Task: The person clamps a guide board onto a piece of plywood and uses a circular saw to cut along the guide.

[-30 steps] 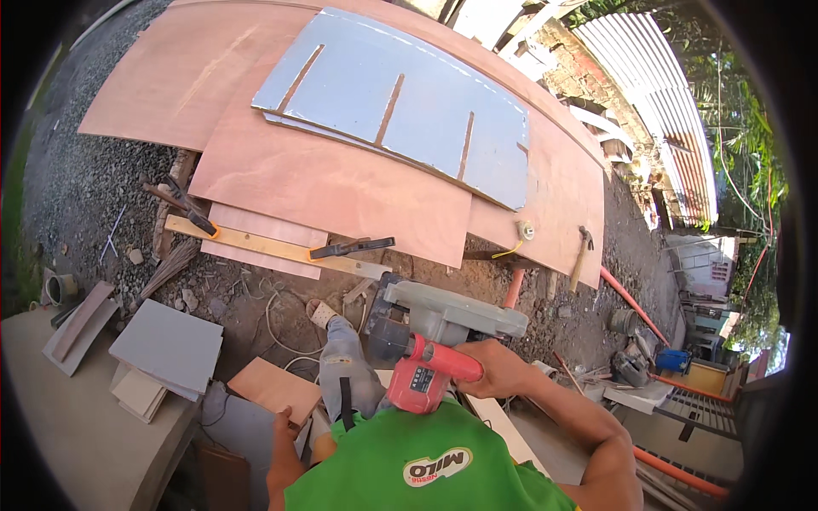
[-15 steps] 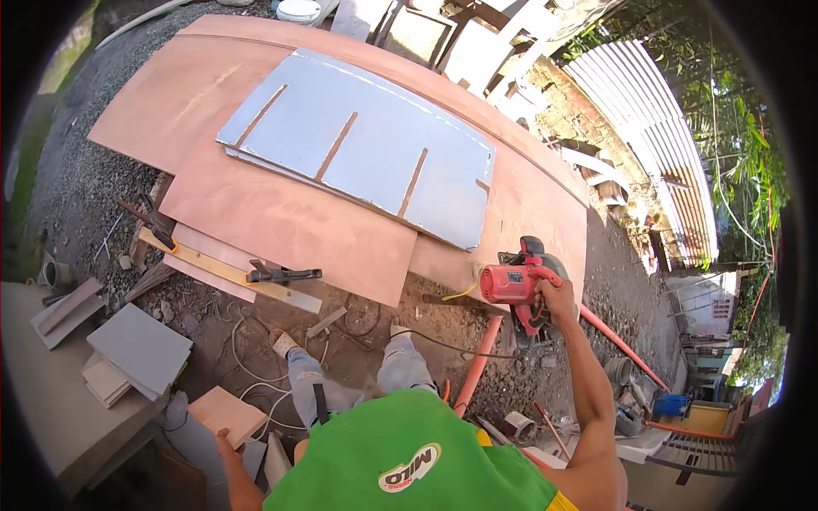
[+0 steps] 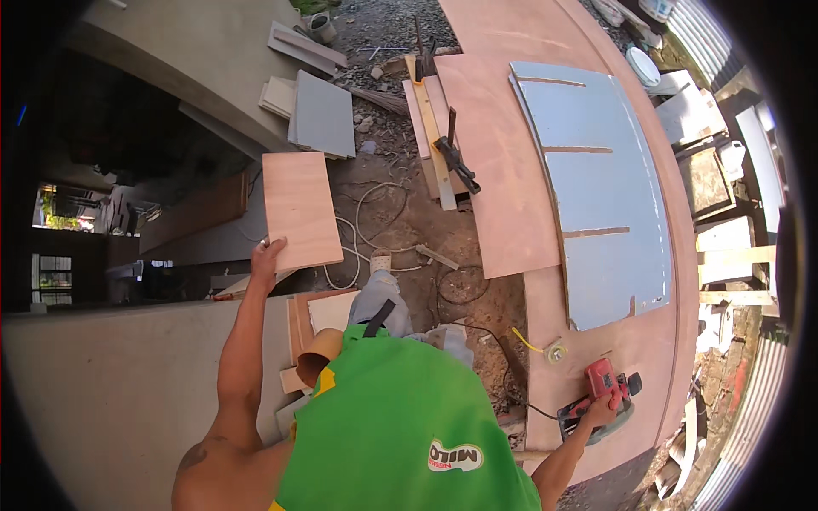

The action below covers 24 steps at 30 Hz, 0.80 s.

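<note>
My left hand (image 3: 269,257) grips the lower left edge of a rectangular plywood piece (image 3: 302,200), holding it out over the ground. On the right, my right hand (image 3: 600,414) is closed round the handle of a red circular saw (image 3: 602,379), which rests at the near end of a large plywood sheet (image 3: 626,353). A small tape measure (image 3: 555,352) with a yellow tape lies just left of the saw. Farther up, a light blue-grey board (image 3: 588,192) with several brown slots lies on the plywood.
Two black bar clamps (image 3: 454,162) sit by a yellowish wooden strip (image 3: 432,140) at the plywood's left edge. Grey boards (image 3: 322,115) are stacked on a concrete ledge (image 3: 204,64). A pale cord (image 3: 362,217) loops over the dirt; offcuts (image 3: 331,312) stand near my left side.
My view has swung to the left. My left hand has raised the plywood piece and carried it outward. The saw has come down from the air beside the sheet onto it, still in my right hand.
</note>
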Motion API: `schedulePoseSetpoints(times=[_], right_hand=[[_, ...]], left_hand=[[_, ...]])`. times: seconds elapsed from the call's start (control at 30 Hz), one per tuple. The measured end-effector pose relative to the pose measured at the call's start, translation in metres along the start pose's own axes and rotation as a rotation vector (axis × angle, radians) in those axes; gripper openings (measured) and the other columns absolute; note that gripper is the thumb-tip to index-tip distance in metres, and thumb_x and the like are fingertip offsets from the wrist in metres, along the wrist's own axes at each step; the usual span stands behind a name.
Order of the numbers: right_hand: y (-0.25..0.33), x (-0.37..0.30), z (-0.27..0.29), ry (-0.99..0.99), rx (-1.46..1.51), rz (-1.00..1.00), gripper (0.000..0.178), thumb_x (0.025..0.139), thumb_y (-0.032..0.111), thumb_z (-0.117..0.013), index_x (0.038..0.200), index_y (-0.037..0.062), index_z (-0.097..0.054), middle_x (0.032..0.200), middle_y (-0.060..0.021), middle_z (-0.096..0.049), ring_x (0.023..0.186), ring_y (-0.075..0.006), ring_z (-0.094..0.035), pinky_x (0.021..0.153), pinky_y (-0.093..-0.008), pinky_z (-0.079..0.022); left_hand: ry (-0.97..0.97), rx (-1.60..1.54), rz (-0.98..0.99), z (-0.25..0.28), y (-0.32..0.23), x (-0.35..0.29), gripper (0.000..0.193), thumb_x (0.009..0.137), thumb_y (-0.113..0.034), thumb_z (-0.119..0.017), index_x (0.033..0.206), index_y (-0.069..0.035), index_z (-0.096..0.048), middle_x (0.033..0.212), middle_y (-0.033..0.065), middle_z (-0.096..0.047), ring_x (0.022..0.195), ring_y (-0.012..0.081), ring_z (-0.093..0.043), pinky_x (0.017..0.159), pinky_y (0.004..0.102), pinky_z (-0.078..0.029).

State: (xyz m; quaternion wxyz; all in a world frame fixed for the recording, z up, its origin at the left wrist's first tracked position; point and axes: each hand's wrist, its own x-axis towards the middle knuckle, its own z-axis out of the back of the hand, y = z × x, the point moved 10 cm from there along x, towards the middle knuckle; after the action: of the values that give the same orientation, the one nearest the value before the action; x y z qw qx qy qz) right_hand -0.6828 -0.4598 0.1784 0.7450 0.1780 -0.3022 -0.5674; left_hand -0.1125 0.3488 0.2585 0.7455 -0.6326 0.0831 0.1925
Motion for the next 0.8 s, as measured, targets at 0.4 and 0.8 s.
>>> schedulePoseSetpoints(times=[0.4,0.8], right_hand=[[-0.033,-0.036,-0.030,0.168,-0.153,-0.334,0.040,0.083,0.026,-0.062,0.106,-0.0056,-0.067,0.092,-0.0185,-0.071,0.079,-0.0305,-0.067,0.074,-0.0419,-0.052],[0.245,-0.181,-0.132,0.665,0.503,-0.215,0.038,0.091,0.025,-0.060,0.116,-0.0031,-0.059,0.093,-0.0136,-0.067,0.079,-0.0242,-0.069,0.064,-0.0333,-0.055]], left_hand=[[-0.010,-0.306,0.088,-0.040,0.009,-0.070,0.034,0.081,-0.012,-0.075,0.106,0.006,-0.064,0.098,0.0092,-0.067,0.083,0.0151,-0.064,0.077,0.0282,-0.051],[0.328,-0.417,0.454,-0.120,0.104,-0.075,0.041,0.079,-0.019,-0.078,0.108,0.004,-0.060,0.093,0.0086,-0.067,0.072,0.0214,-0.066,0.055,0.0393,-0.054]])
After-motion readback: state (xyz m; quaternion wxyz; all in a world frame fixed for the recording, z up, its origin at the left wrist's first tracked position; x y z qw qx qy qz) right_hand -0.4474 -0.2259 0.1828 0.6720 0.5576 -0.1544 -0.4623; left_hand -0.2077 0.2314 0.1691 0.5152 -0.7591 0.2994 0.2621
